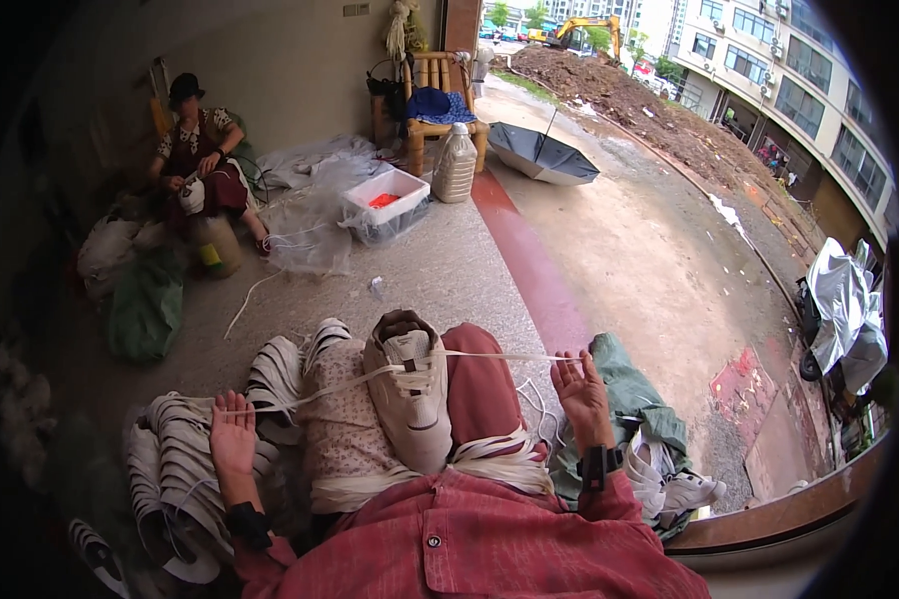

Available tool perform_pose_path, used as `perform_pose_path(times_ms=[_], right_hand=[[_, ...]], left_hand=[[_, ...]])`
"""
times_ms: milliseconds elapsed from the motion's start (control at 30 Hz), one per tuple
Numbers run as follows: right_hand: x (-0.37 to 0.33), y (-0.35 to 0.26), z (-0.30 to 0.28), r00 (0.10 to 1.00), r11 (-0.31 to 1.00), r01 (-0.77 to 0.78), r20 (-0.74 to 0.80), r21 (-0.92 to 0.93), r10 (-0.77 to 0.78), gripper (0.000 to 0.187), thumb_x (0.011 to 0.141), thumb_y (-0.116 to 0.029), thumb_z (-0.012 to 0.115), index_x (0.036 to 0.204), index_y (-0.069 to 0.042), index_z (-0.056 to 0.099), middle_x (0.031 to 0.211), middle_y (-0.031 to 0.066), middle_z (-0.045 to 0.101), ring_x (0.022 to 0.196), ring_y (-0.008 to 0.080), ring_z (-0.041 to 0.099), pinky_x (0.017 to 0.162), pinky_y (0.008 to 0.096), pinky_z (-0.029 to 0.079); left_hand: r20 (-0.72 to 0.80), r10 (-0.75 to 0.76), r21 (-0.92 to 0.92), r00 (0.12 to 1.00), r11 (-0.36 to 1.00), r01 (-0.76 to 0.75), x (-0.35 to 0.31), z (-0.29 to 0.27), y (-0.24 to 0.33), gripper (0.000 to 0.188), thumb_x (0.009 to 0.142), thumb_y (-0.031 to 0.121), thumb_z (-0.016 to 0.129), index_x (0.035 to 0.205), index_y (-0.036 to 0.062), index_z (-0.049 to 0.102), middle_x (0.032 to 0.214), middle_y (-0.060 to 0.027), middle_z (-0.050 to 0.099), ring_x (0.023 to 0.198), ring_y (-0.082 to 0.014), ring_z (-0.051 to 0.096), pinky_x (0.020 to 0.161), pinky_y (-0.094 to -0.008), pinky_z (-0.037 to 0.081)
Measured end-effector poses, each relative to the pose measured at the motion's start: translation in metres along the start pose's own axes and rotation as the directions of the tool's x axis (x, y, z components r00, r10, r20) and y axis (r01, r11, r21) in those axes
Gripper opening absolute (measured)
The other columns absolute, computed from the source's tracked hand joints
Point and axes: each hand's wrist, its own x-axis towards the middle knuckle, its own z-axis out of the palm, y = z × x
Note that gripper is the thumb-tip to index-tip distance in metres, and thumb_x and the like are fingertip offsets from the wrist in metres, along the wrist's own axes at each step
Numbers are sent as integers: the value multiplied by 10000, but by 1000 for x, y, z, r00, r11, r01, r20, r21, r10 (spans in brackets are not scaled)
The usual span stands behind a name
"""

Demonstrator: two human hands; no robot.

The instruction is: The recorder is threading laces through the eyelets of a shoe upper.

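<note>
A beige and white sneaker [408, 399] rests across my lap between my knees, its toe toward me. A flat off-white shoelace [509, 355] comes out of its eyelets on both sides. My left hand [233, 436], palm up, holds one end, which slants down to it with slight slack. Higher on the other side, my right hand [581, 399] keeps the other end pulled nearly straight, held at the fingertips. Bundles of loose laces [499, 462] lie over my thighs. Left of my legs, rows of similar shoes [188, 449] are stacked together.
Beside my right leg, a green sack [619, 384] stands near white shoes [684, 489]. Ahead are a white foam box [390, 195], a plastic jug [455, 165], a bamboo chair [435, 110] and an upturned umbrella [542, 155]. Another person [202, 160] sits at the far left, handling a shoe.
</note>
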Motion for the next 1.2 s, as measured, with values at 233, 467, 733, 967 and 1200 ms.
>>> perform_pose_path(times_ms=[233, 467, 733, 967, 1200], right_hand=[[7, 0, -11, 997, 1000, -6, -79, 26, 8, 230, 918, -197, 636, 1108, -96, 552, 1207, 149, 608, 1139, 296, 589, 960, 443, 489], [19, -4, -22, 992, 992, 43, -122, 117, -28, 152, 926, -200, 617, 1032, -91, 604, 1114, 92, 652, 1090, 283, 623, 914, 460, 515], [17, -27, -15, 989, 985, 88, -128, 149, -69, 190, 902, -166, 645, 1069, -100, 581, 1177, 164, 607, 1130, 317, 594, 905, 438, 523], [5, -37, -8, 992, 977, 89, -108, 193, -69, 180, 907, -121, 627, 1082, -85, 607, 1154, 160, 637, 1095, 270, 620, 902, 416, 527], [34, -39, -49, 992, 947, 113, -93, 300, -88, 108, 900, -84, 626, 978, -11, 646, 908, 88, 700, 881, 217, 680, 876, 406, 543]], left_hand=[[-126, 69, 378, 990, 926, -16, 1, -20, -10, 299, 961, 264, 558, 1225, 124, 553, 1208, -18, 594, 1090, -151, 536, 936, -340, 398], [41, 87, 895, 995, 439, -75, -32, 62, -34, 259, 962, 241, 564, 1125, 47, 619, 1096, -78, 628, 980, -169, 598, 842, -306, 450], [186, -669, 419, 720, 717, 558, -45, 135, -105, 396, 960, 277, 565, 1284, 71, 469, 1039, -115, 627, 872, -207, 629, 738, -333, 514], [155, -509, 201, 847, 855, 477, -19, 132, -139, 343, 960, 221, 571, 1266, 78, 512, 969, -51, 617, 812, -161, 610, 719, -302, 515], [167, -379, 140, 910, 923, 359, 2, 130, -118, 270, 962, 159, 568, 1196, 25, 567, 845, -14, 629, 708, -110, 604, 656, -256, 524]])
